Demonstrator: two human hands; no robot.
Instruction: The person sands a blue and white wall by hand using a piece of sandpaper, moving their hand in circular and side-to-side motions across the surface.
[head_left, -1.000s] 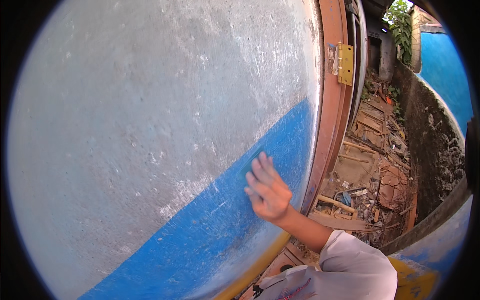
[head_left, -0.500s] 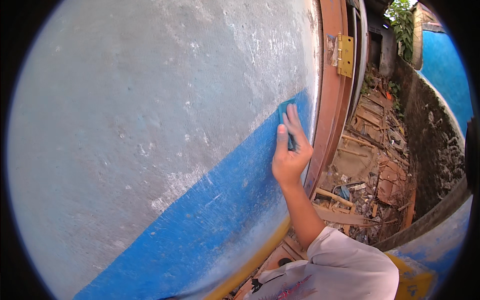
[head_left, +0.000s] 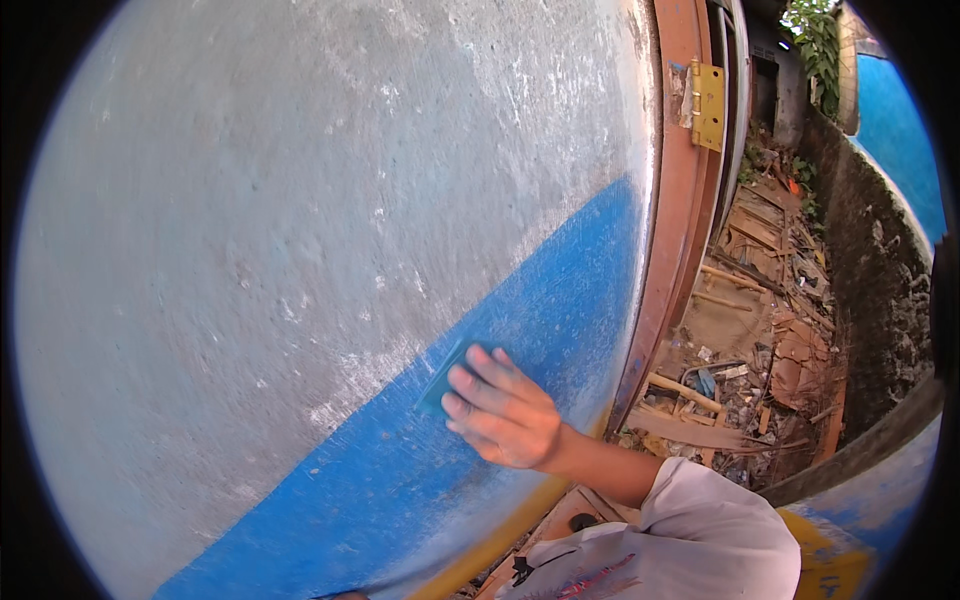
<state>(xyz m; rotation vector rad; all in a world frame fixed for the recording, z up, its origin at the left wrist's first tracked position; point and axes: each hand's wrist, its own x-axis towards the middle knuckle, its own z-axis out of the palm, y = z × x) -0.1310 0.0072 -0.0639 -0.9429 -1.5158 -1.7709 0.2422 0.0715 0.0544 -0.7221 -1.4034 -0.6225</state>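
Observation:
Pressed flat against the painted wall is a thin, folded teal piece of sandpaper point(head_left: 440, 385). My right hand point(head_left: 507, 412) has its fingers closed over it, slightly blurred. The sheet lies along the slanting border where a bright blue band point(head_left: 370, 470) meets the grey upper wall point(head_left: 220, 250). White scuffs and fine scratches mark the paint near that border. Part of the sheet is hidden under my fingers. My left hand is out of view.
A brown door frame point(head_left: 672, 210) with a brass hinge point(head_left: 709, 105) edges the wall on the right. Beyond it, rubble and wood scraps point(head_left: 745, 300) cover the ground beside a low mossy wall point(head_left: 870, 250). A yellow strip point(head_left: 500, 535) runs along the wall's base.
My right hand has slid down and left along the blue border with the sandpaper, turning from upright to pointing leftward. The view has shifted slightly.

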